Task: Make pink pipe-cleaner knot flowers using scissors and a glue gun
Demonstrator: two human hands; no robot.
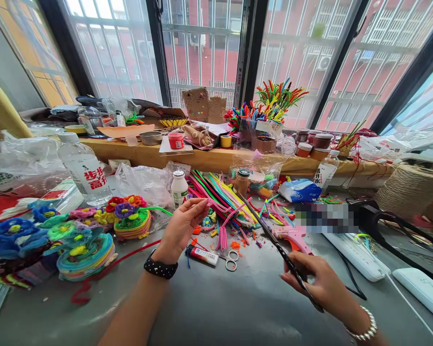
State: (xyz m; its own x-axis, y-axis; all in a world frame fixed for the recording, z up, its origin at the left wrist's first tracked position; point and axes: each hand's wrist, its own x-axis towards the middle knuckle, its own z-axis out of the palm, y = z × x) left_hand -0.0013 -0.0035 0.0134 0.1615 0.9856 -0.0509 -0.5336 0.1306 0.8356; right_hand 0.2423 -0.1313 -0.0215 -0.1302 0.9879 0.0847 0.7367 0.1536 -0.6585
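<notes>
Apparently, the left hand [182, 222] is pinching a pink strand [220, 207] between closed fingertips, over the desk's [216, 307] middle, while the right hand [319, 278] is curling around a long dark tool [279, 247] — its tip pointing far and left. Between them, small scissors [231, 261] are lying near. Farther out, loose pipe cleaners [216, 185] are spreading, seemingly unused; at left, flower-topped pieces [86, 254] are sitting, looking finished — the pink strand seemingly isn't.

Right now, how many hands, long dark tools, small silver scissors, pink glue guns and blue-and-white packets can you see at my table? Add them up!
Hands: 2, left hand and right hand
Long dark tool: 1
Small silver scissors: 1 pair
Pink glue gun: 1
Blue-and-white packet: 1
Total: 6
</notes>
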